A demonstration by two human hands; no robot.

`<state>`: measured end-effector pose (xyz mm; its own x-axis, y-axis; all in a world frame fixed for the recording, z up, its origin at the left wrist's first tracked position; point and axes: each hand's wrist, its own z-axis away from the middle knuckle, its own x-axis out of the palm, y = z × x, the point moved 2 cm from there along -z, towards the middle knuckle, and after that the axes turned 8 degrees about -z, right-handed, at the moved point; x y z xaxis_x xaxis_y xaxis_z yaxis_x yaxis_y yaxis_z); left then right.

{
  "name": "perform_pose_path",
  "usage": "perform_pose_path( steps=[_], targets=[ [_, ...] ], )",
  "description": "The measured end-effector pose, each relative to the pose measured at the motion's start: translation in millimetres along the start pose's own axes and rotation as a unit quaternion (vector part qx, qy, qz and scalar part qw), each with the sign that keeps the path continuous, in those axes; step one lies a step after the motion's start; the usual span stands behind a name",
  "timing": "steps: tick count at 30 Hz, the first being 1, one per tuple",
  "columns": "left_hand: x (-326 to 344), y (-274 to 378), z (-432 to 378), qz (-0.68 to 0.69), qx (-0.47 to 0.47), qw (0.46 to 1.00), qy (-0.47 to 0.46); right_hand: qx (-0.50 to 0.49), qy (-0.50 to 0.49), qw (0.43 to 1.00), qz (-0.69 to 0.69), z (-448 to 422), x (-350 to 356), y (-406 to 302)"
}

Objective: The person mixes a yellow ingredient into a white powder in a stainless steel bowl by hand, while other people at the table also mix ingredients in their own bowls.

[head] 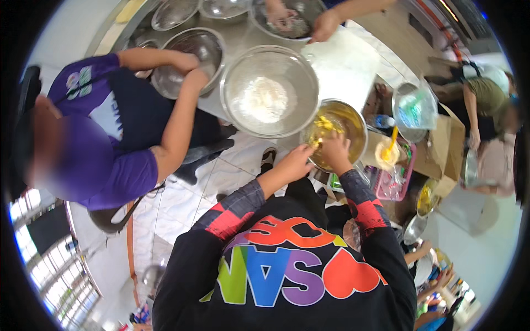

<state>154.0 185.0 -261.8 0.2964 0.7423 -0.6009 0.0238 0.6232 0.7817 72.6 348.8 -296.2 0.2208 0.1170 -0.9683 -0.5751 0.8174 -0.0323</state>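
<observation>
My right hand (336, 148) reaches into a steel bowl (359, 124) in front of me, its fingers down in a soft yellow mixture (325, 123). At the bowl's near left rim is my left hand (295, 163), fingers bent over the edge; whether it grips the rim is not clear. Yellow mixture also smears the bowl's inner wall. Just left of this bowl and slightly farther off stands a large steel bowl (232, 82) with a heap of white powder (265, 99) at its bottom. The fingertips of my right hand are partly hidden by the mixture and blur.
A person in purple (132, 165) works at a metal bowl (194, 39) on the left. Another person's hands (325, 25) are at a bowl across the table (343, 62). To the right are a plastic bottle (383, 121), a pink basket (410, 169) and a cup with a yellow utensil (387, 155).
</observation>
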Motion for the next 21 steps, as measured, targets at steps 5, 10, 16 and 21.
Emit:
perform_pose_path(
  steps=[5, 10, 16, 21],
  targets=[
    [15.9, -16.9, -0.7, 0.029, 0.031, 0.999, 0.024, 0.116, 0.009, 0.993, -0.023, -1.0, 13.3, 42.1],
    [9.3, -5.4, 0.3, 0.037, -0.029, 0.998, 0.029, 0.074, -0.109, 0.991, -0.002, -6.9, 13.0, 19.5],
    [-0.3, -0.4, 6.3, 0.022, -0.029, 0.999, 0.025, 0.086, -0.102, 0.991, 0.009, -5.0, -10.6, 27.2],
    [13.7, -4.5, -5.2, 0.012, -0.013, 1.0, 0.005, 0.023, -0.127, 0.991, 0.035, -6.8, 3.9, 15.1]
  ],
)
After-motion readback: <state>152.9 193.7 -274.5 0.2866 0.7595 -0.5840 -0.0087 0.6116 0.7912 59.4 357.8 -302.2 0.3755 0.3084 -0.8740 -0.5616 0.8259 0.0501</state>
